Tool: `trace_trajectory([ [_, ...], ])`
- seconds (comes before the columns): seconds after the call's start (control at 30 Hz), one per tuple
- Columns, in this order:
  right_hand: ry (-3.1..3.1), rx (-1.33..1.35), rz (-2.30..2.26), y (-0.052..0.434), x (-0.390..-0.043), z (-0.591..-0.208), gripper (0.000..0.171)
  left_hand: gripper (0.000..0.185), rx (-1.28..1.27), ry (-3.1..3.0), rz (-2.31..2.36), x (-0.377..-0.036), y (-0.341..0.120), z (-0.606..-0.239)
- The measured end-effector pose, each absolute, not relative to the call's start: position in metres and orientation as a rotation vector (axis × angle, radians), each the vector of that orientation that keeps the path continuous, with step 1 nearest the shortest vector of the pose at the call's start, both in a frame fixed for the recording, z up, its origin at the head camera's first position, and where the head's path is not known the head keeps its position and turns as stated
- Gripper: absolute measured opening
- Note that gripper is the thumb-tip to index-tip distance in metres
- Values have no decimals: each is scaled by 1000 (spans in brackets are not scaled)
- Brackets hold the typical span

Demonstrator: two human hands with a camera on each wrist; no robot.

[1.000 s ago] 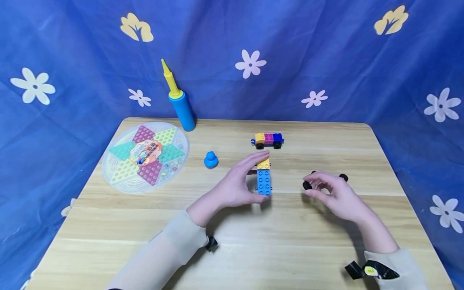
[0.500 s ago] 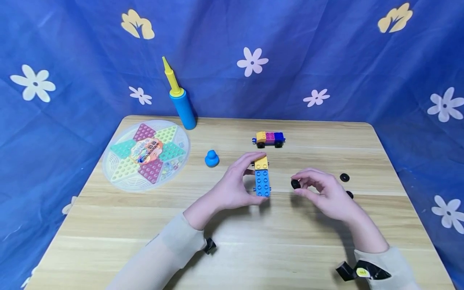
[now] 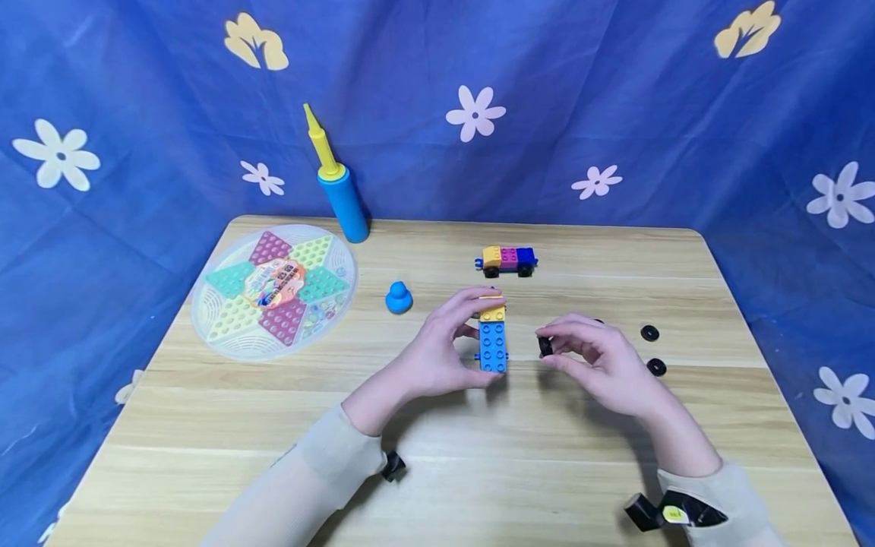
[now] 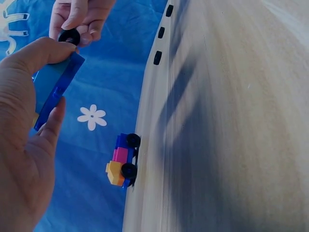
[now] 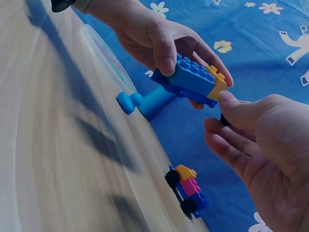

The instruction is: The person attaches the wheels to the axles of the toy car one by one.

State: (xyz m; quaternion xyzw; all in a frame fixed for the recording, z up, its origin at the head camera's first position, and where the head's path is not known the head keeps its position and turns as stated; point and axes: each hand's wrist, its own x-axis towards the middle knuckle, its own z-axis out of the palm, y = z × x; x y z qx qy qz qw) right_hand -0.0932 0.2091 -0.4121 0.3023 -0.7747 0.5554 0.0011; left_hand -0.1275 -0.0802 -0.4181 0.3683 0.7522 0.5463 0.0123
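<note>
While the brick car is gripped above mid-table by the left hand, the wheel pinched in the right hand should be lined up squarely with the axle, then pressed on.

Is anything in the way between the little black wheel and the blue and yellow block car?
Nothing visible is. The right hand pinches the black wheel just beside the blue and yellow block car, which the left hand grips off the table. Only open air shows between wheel and car.
</note>
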Motion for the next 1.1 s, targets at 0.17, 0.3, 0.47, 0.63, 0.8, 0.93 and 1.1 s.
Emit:
trace_trajectory([
  [0.17, -2382, 968, 1804, 203, -94, -414, 46, 97, 1146, 2283, 1800, -126, -80, -416],
  [0.3, -2351, 985, 1819, 198, -95, -415, 43, 96, 1148, 2225, 1902, -125, -79, -413],
  [0.47, -2297, 993, 1882, 193, -96, -416, 41, 96, 1162, 2170, 1981, -124, -76, -409],
  [0.63, -2250, 1009, 1960, 188, -99, -417, 43, 95, 1187, 2131, 2025, -124, -72, -408],
  [0.8, -2240, 1019, 2007, 185, -99, -416, 43, 95, 1200, 2109, 2042, -124, -71, -407],
  [0.93, -2234, 1021, 2032, 185, -99, -415, 41, 95, 1208, 2096, 2047, -124, -71, -407],
  [1.1, -2138, 1016, 2074, 181, -101, -416, 33, 96, 1193, 2063, 2079, -124, -71, -407],
])
